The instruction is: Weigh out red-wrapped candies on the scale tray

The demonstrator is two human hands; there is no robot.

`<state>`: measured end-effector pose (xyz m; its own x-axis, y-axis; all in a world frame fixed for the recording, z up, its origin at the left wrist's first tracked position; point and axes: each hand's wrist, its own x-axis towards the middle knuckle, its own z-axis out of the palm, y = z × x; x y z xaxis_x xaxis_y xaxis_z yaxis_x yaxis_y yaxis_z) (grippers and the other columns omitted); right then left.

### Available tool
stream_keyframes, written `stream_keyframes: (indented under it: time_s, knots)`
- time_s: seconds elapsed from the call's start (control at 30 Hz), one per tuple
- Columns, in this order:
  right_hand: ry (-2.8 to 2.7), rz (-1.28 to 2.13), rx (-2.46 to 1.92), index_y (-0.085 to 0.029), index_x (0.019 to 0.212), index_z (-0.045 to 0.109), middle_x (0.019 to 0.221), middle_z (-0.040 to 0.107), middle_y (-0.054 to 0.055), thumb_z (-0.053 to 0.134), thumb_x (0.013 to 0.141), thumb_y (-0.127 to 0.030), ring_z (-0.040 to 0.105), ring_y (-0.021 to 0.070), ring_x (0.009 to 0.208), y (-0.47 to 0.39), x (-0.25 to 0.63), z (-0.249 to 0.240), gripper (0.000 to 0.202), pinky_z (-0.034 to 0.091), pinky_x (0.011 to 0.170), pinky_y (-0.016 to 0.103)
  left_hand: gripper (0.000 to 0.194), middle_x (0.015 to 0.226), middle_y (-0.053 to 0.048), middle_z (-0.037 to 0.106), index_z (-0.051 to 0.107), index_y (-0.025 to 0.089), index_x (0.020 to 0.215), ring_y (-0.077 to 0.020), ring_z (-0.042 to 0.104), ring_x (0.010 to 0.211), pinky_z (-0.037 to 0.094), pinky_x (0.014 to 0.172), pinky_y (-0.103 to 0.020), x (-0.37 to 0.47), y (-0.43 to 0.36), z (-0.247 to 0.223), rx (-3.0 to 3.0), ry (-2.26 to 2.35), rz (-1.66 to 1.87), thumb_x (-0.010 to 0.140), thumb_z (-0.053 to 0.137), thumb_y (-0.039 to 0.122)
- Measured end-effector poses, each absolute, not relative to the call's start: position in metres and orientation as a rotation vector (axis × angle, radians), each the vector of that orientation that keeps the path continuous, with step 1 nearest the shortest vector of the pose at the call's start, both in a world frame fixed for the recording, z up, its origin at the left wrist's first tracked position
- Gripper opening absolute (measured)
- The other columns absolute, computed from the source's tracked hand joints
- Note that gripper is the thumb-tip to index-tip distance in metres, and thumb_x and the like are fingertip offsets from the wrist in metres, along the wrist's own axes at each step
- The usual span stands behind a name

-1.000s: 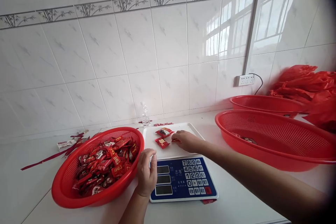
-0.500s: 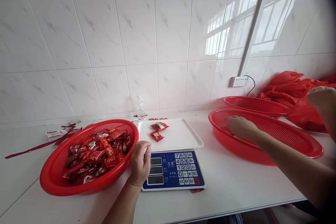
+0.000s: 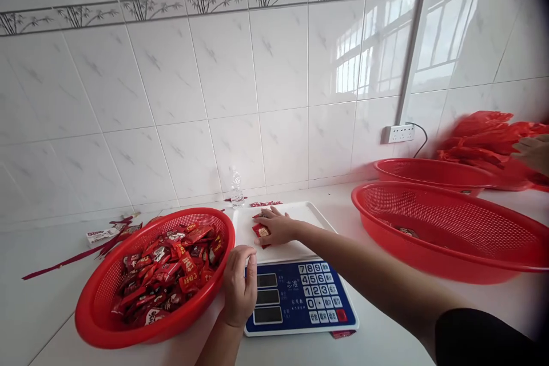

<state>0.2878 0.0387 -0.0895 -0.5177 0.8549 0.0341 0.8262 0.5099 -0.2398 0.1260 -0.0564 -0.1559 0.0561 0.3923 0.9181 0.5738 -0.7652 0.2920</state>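
My left hand [image 3: 240, 286] rests between the red basket [image 3: 96, 320] and the weighing scale [image 3: 295, 329], fingers curled together and nothing showing in them. Red-wrapped snack packets [image 3: 160, 274] fill that basket. Over the scale's white tray [image 3: 315, 214] reaches my right hand [image 3: 278, 226], its fingers and thumb spread on red packets [image 3: 261, 230]. It partly covers them, and they still lie on the tray. The blue panel of the scale carries number keys and dark displays.
A second red basket [image 3: 433, 260] at the right has a packet [image 3: 407, 231] in it. Behind stand another red basket [image 3: 429, 168] and red plastic bags [image 3: 476, 137]. Another person's hand [image 3: 534, 151] is at the right edge. A clear bottle [image 3: 236, 189] stands by the wall.
My right hand has left the right-hand basket and moved left onto the tray's packets. A packet now shows in that basket. My left hand keeps its place by the scale.
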Motion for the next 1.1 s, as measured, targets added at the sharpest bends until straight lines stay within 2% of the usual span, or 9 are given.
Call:
stream_keyframes:
  time_s: [0.13,0.23,0.33,0.4,0.6,0.73,0.93,1.1]
  knots:
    - [-2.573,0.192,-1.39,-0.024,0.13,0.052,0.14,0.044,0.014,0.054,0.074,-0.069,0.039,0.0356,0.127,0.043,0.283,-0.096,0.071,0.037,0.097,0.053,0.016,0.089,-0.005,0.063,0.056,0.019,0.096,-0.0163,0.061,0.086,0.051,0.078,-0.029,0.126,-0.056,-0.155,-2.186,-1.001,-1.818,0.091,0.043,0.011]
    - [-2.516,0.113,-1.395,-0.021,0.118,0.058,0.124,0.056,0.013,0.061,0.075,-0.058,0.051,0.0312,0.112,0.039,0.286,-0.098,0.057,0.043,0.088,0.042,0.015,0.088,-0.005,0.063,0.056,0.019,0.095,-0.016,0.061,0.085,0.051,0.078,-0.028,0.126,-0.056,-0.155,-2.189,-1.004,-1.811,0.092,0.043,0.012]
    - [-2.472,0.063,-1.42,-0.021,0.107,0.06,0.11,0.064,0.01,0.067,0.073,-0.049,0.058,0.0262,0.099,0.034,0.292,-0.093,0.045,0.044,0.076,0.032,0.014,0.086,-0.004,0.063,0.056,0.019,0.093,-0.0157,0.061,0.084,0.051,0.077,-0.027,0.126,-0.055,-0.156,-2.182,-1.014,-1.807,0.091,0.044,0.012]
    - [-2.417,0.033,-1.459,-0.022,0.104,0.059,0.103,0.067,0.008,0.066,0.075,-0.049,0.061,0.0237,0.09,0.031,0.302,-0.086,0.04,0.042,0.069,0.029,0.013,0.085,-0.004,0.063,0.056,0.019,0.091,-0.0157,0.061,0.083,0.051,0.077,-0.027,0.126,-0.055,-0.157,-2.178,-1.016,-1.814,0.091,0.045,0.013]
    - [-2.061,-0.071,-1.737,-0.024,0.102,0.053,0.082,0.07,0.005,0.052,0.083,-0.054,0.064,0.0226,0.072,0.026,0.376,-0.062,0.035,0.035,0.055,0.026,0.014,0.083,-0.003,0.063,0.057,0.019,0.091,-0.0153,0.061,0.08,0.051,0.074,-0.027,0.127,-0.055,-0.156,-2.166,-1.012,-1.844,0.092,0.044,0.013]
    - [-1.803,-0.15,-1.944,-0.023,0.106,0.051,0.084,0.07,0.009,0.039,0.087,-0.059,0.064,0.0256,0.071,0.021,0.442,-0.051,0.043,0.035,0.054,0.027,0.014,0.081,-0.003,0.063,0.056,0.019,0.089,-0.015,0.061,0.078,0.051,0.073,-0.027,0.128,-0.056,-0.155,-2.167,-1.003,-1.841,0.092,0.044,0.014]
    - [-1.575,-0.196,-2.124,-0.018,0.12,0.048,0.096,0.069,0.015,0.022,0.094,-0.054,0.065,0.03,0.082,0.007,0.515,-0.055,0.052,0.04,0.059,0.032,0.014,0.08,-0.004,0.064,0.057,0.019,0.088,-0.0158,0.061,0.078,0.052,0.071,-0.028,0.128,-0.056,-0.155,-2.166,-1.038,-1.85,0.092,0.044,0.017]
    - [-1.527,-0.213,-2.166,-0.017,0.123,0.052,0.098,0.069,0.016,0.015,0.097,-0.05,0.065,0.0262,0.081,0.0,0.551,-0.067,0.056,0.043,0.065,0.036,0.015,0.08,-0.004,0.065,0.058,0.019,0.087,-0.0161,0.062,0.076,0.053,0.07,-0.028,0.129,-0.056,-0.155,-2.163,-1.07,-1.849,0.092,0.044,0.019]
